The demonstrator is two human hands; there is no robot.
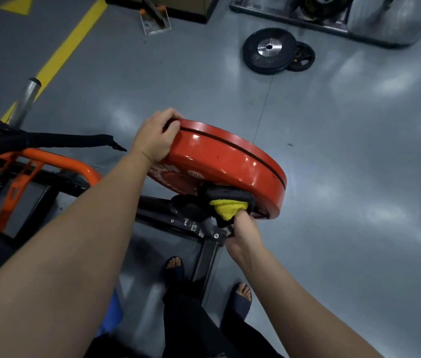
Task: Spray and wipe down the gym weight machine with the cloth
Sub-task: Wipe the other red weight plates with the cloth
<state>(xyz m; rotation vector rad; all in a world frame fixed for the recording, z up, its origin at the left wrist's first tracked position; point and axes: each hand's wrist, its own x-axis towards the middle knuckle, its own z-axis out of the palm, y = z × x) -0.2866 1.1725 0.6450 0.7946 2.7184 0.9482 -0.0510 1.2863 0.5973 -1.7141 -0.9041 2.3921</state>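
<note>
Lettering in white curves round the near face of the red weight plate, but the forearm covers part of it and the rest is too blurred to read; a small round emblem sits beside it. Pale markings on the larger of two black plates lying flat on the floor are likewise too small to make out.

The floor is glossy grey, showing soft reflections of overhead light, and yellow lines are painted across its far left. The two black plates lie touching, well apart from the red one. At left stands the machine frame in orange and black, with a steel post rising from it and a black strap draped across.

The left hand grips the plate's upper left rim, fingers curled over the edge, thumb on the near side. The right hand reaches up from below and pinches the cloth (yellow, with a dark layer folded over it), holding it against the plate's lower near face, close to the rim. The plate is tilted, its edge groove facing up. Two feet in dark sandals stand below on the floor.
</note>
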